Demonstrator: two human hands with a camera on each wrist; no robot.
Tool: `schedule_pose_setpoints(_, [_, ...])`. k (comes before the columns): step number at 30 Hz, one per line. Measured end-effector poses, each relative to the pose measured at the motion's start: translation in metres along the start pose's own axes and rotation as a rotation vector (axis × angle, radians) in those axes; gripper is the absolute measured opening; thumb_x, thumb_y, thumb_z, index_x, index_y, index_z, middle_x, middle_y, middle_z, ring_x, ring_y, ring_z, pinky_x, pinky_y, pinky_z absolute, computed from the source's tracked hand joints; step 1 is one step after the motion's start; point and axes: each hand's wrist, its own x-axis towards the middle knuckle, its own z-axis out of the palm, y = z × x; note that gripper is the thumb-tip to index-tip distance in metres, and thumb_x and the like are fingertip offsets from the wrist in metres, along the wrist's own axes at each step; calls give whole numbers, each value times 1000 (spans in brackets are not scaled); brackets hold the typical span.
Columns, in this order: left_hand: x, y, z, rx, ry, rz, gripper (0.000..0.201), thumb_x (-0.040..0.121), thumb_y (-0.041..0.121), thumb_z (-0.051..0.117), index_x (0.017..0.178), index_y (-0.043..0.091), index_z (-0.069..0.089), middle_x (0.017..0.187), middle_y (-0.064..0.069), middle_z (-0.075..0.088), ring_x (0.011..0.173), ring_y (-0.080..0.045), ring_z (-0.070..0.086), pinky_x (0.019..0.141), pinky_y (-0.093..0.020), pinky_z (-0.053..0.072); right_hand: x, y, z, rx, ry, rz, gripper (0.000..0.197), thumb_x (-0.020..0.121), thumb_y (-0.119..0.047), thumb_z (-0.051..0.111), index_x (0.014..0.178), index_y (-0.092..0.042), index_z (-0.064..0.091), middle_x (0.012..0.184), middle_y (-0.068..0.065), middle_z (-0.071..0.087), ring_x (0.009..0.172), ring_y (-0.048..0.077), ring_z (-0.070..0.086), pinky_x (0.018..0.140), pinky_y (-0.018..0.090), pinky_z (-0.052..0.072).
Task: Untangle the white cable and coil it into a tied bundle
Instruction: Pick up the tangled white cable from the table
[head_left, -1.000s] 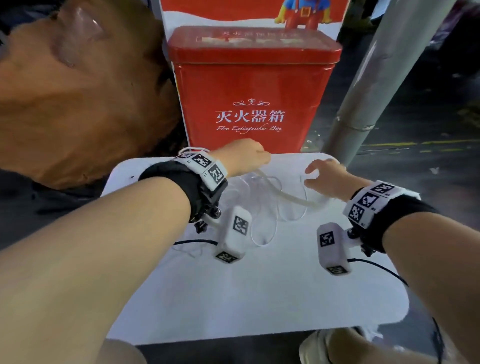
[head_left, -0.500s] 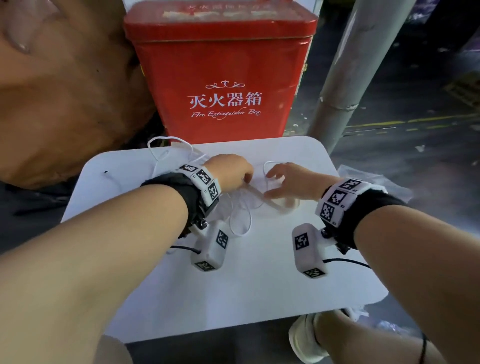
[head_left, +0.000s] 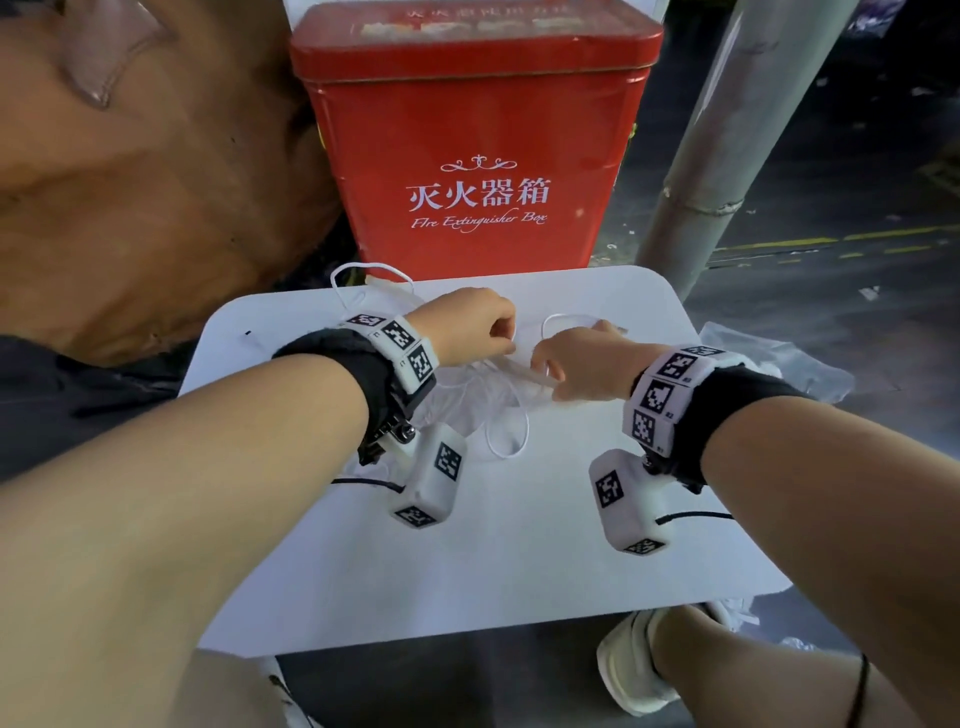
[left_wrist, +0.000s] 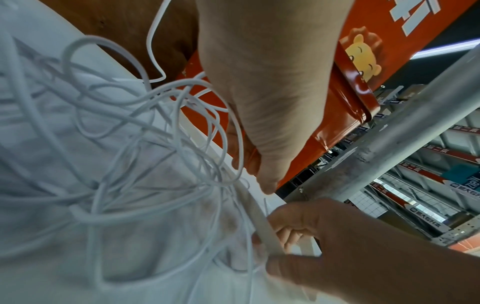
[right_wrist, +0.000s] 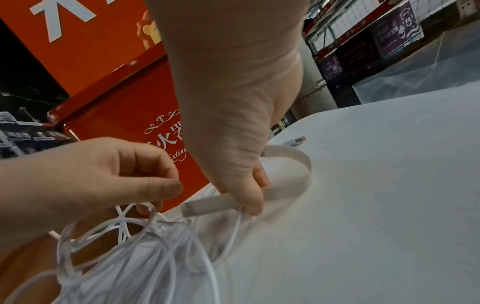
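Note:
A thin white cable (head_left: 506, 436) lies in a loose tangle (left_wrist: 130, 144) on the small white table (head_left: 493, 561), with one loop hanging over the far left edge. My left hand (head_left: 506, 338) pinches several cable strands (right_wrist: 130, 218) above the tangle. Close beside it, my right hand (head_left: 545, 370) pinches a flat whitish strap (right_wrist: 285, 185) between thumb and finger (right_wrist: 250, 202); the strap (left_wrist: 262, 224) curls in a loop behind that hand. A cable plug (right_wrist: 296, 142) lies on the table beyond the right hand.
A red fire extinguisher box (head_left: 478, 156) stands right behind the table. A grey metal pole (head_left: 727, 130) rises at the back right, a brown bulky surface (head_left: 130, 182) at the left. A clear plastic bag (head_left: 789, 364) lies off the right edge.
My hands have come close together over the tangle; the right hand moved left towards the left hand, so the strap between them is now short.

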Motion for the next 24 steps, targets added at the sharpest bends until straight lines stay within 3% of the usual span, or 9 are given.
schedule_pose_setpoints(2, [-1,0,0,-8,25,3,22,91,32,61,77,16,53,81,3,55,79,-17,52,70,-31,40,2,-5,-5,-1,82,47,17,95,-25,46,97,-19,63,89,-5,53,85,19,42,82,32,31])
schedule_pose_setpoints(4, [-3,1,-3,-41,76,7,35,89,44,62,67,21,48,71,9,50,68,-12,46,60,-27,35,6,-6,-12,91,155,96,31,96,-34,46,71,-17,54,72,-6,45,81,23,45,75,29,27])
schedule_pose_setpoints(5, [-5,2,-5,-52,101,13,35,88,48,62,65,26,46,70,11,48,66,-10,44,58,-26,33,8,-5,-16,200,197,113,32,94,-36,50,68,-17,52,68,-6,44,78,23,47,71,28,29])
schedule_pose_setpoints(7, [-7,4,-10,-63,150,36,31,86,49,63,68,29,48,75,11,48,69,-9,46,60,-28,32,11,-4,-24,541,308,96,21,88,-31,63,75,-15,61,65,-5,47,66,17,46,57,22,34])
schedule_pose_setpoints(10, [-6,5,-22,-72,237,30,27,90,41,61,85,14,61,80,3,55,72,-16,47,61,-31,29,11,-4,-32,925,391,83,15,84,-23,70,87,-8,71,62,-3,53,54,9,40,41,10,29])
schedule_pose_setpoints(13, [-8,0,-35,-144,185,-23,22,94,29,59,82,11,64,64,10,52,55,-8,42,51,-21,30,13,-1,-37,1076,434,121,11,89,-20,65,88,-11,71,67,-5,59,60,6,47,45,8,33])
schedule_pose_setpoints(17, [-18,-14,-44,-187,101,-118,25,99,29,48,89,8,58,69,10,57,61,-13,47,54,-26,36,14,13,-34,1009,433,189,17,96,-17,52,91,-11,68,71,-9,62,72,11,56,54,14,38])
schedule_pose_setpoints(21, [-35,-32,-50,-313,257,-174,32,100,30,45,90,3,56,64,0,46,56,-15,38,55,-30,32,16,26,-21,635,283,311,20,98,-20,44,96,-10,62,66,-6,65,62,12,55,55,27,39])
schedule_pose_setpoints(24, [-45,-44,-55,-388,299,-166,47,96,44,51,76,3,62,61,-5,42,57,-17,38,58,-29,32,12,25,-17,400,91,291,20,96,-19,48,101,-9,65,76,-2,68,63,10,52,54,25,36])
